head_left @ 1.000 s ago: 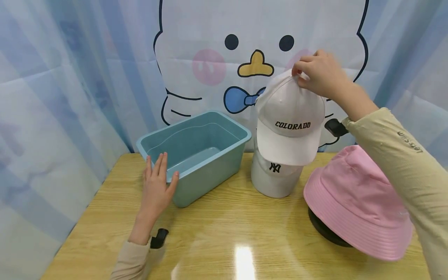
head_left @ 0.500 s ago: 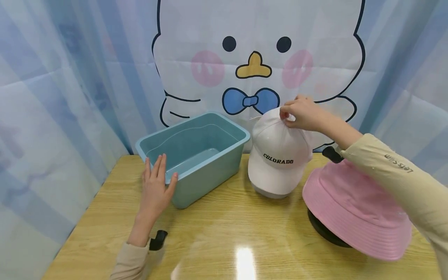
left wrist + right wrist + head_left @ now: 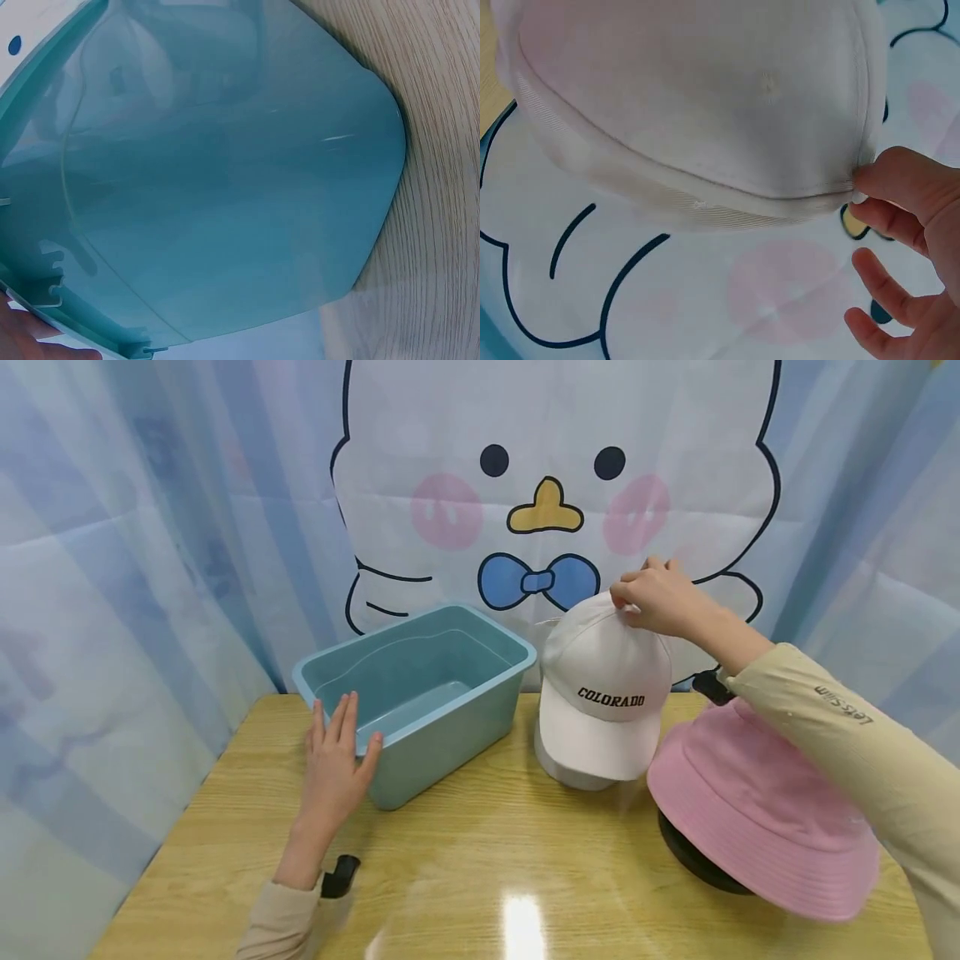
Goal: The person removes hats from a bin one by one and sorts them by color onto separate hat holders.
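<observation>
My right hand (image 3: 660, 602) pinches the crown top of a white baseball cap (image 3: 585, 727) lettered COLORADO. In the right wrist view, thumb and index finger nip the cap's cloth (image 3: 705, 97) while the other fingers stay spread. Under this cap sits a second pale cap (image 3: 570, 775); only its lower edge shows. My left hand (image 3: 330, 785) rests with straight fingers on the near left rim of a blue-green plastic tub (image 3: 442, 735). The tub's smooth outer wall (image 3: 225, 180) fills most of the left wrist view, with my left fingertips at its rim.
To the right, a pink bucket hat (image 3: 765, 810) leans over a black round item (image 3: 697, 860), mostly hidden. All stand on a wooden table (image 3: 450, 885). Behind it hangs a curtain (image 3: 187, 527) with a cartoon print.
My right hand has lowered the COLORADO cap over the pale cap, covering its NY emblem, then shifted it slightly right. My left hand has stayed on the tub.
</observation>
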Demonstrator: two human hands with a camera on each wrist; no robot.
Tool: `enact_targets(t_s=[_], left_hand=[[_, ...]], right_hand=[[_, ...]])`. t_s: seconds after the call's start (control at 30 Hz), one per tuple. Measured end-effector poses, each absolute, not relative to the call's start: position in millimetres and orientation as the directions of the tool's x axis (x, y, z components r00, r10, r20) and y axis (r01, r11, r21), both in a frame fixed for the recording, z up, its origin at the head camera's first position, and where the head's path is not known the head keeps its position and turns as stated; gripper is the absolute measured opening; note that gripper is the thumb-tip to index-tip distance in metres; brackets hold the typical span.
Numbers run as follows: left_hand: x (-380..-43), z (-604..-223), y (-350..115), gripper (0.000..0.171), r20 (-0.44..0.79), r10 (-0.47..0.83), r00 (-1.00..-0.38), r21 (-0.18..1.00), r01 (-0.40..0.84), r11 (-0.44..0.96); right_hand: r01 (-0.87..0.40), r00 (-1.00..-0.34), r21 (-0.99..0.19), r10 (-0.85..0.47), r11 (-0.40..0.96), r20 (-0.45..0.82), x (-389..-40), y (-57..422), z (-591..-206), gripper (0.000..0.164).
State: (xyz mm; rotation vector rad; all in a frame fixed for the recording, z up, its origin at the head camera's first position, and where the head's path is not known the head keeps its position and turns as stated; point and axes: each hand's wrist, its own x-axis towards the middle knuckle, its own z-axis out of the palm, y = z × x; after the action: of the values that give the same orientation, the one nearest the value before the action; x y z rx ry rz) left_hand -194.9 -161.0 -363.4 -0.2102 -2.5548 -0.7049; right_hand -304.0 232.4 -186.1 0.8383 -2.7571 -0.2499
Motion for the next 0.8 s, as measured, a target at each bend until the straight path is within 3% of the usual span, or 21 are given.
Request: enact_targets(t_s=[0.2, 0.57, 0.8], left_hand=[[-195.6, -363.6, -157.2, 0.062, 0.490, 0.028, -0.871, 0.438, 0.274, 0.856], [-195.4, -363.0, -161.2, 0.063, 0.503, 0.017, -0.864, 0.460, 0.285, 0.841], [-195.5, -363.7, -161.5, 0.062, 0.494, 0.021, -0.869, 0.458, 0.281, 0.843]], right_hand=[[-0.484, -0.833, 0.223, -0.523, 0.847, 0.179, -315.4, 239.6, -192.5, 0.006], [-0.601, -0.737, 0.254, -0.648, 0.758, 0.191, -294.7, 228.1, -210.8, 0.011], [-0.589, -0.753, 0.227, -0.629, 0.775, 0.194, -284.6, 229.5, -207.1, 0.008]])
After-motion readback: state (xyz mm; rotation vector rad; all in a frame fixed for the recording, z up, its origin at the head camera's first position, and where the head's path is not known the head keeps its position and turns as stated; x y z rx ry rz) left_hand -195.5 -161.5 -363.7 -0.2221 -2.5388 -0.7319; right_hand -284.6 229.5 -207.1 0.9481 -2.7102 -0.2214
